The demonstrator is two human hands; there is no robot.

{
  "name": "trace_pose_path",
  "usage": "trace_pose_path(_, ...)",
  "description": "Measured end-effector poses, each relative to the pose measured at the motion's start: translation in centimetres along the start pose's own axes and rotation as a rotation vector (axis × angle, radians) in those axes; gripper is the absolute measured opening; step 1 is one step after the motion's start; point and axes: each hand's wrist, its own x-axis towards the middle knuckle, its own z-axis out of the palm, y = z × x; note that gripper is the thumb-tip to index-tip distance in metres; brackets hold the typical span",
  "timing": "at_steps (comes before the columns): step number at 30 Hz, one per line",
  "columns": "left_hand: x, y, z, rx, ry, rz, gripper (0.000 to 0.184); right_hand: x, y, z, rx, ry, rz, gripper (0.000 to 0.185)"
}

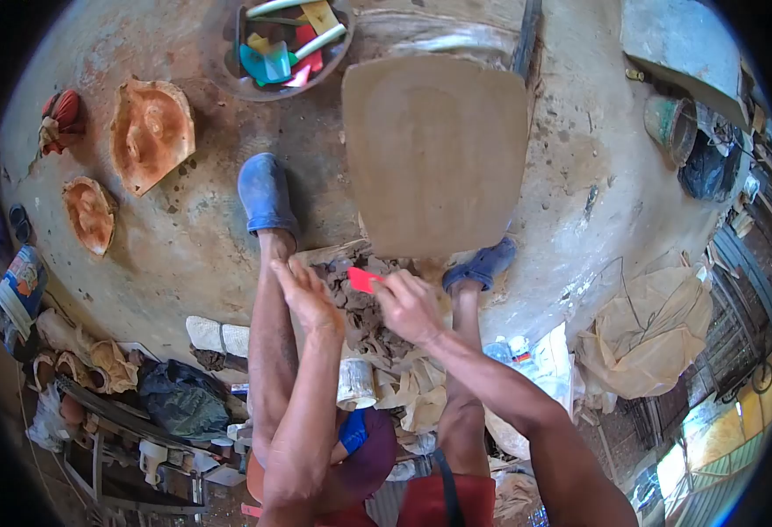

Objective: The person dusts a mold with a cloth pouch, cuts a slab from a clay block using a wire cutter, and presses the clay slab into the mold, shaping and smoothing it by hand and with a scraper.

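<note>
My right hand (408,306) is closed on a small flat red scraper (365,279), held out over a heap of brown clay scraps (370,327) between my legs. To its left, my left hand (309,297) is raised beside my shin with its fingers stretched out, and nothing shows in it. Just beyond both hands lies a smooth, broad slab of brown clay (436,158) with rounded corners. Its near edge comes close to the clay scraps. Neither hand touches the slab.
A basin (219,61) of coloured scrapers and tools stands at the top. Two hollow terracotta-coloured moulds (151,132) lie on the left. A white tub (356,384) sits close to me, crumpled brown sheeting (654,329) at right, a bucket (670,123) farther off.
</note>
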Motion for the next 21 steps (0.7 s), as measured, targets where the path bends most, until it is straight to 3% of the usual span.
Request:
trace_pose_path(5,2.3,0.2,-2.6,0.075,0.074,0.142,0.107,3.7,-3.8,-2.2,0.265,0.381,0.079,0.049)
trace_pose_path(6,3.0,-0.2,-3.3,0.110,0.099,0.283,0.100,3.3,-3.4,-3.2,0.278,0.431,0.105,0.048)
trace_pose_path(8,2.2,0.7,-2.3,0.100,0.168,0.306,0.094,1.0,-0.5,-4.4,0.214,0.580,0.270,0.038)
trace_pose_path(9,1.9,0.6,-2.2,0.108,0.178,0.311,0.093,-0.3,1.6,-6.0,0.208,0.646,0.488,0.019)
trace_pose_path(10,1.7,0.1,-2.0,0.119,0.165,0.310,0.093,-0.8,5.4,-6.8,0.086,0.868,0.435,0.006)
trace_pose_path(11,1.5,-0.3,-1.8,0.133,0.123,0.309,0.092,-2.3,8.9,-6.3,0.133,0.904,0.796,0.009)
trace_pose_path(12,1.3,-0.7,-1.8,0.149,0.083,0.310,0.092,-2.6,12.8,-6.8,0.193,0.982,0.911,0.011)
trace_pose_path(14,1.6,-2.1,-2.5,0.187,0.027,0.318,0.089,-3.1,21.6,-4.7,0.295,0.864,1.026,0.020)
trace_pose_path(16,1.9,-2.6,-2.2,0.219,-0.027,0.343,0.086,-0.6,27.2,-2.9,0.170,0.633,0.973,0.040)
trace_pose_path(18,1.3,-2.6,-1.4,0.269,-0.019,0.414,0.086,2.7,30.2,-2.0,0.104,0.449,0.770,0.052)
trace_pose_path(21,1.6,-1.8,-0.7,0.341,-0.035,0.576,0.086,5.2,31.8,-1.0,0.274,0.359,0.910,0.060)
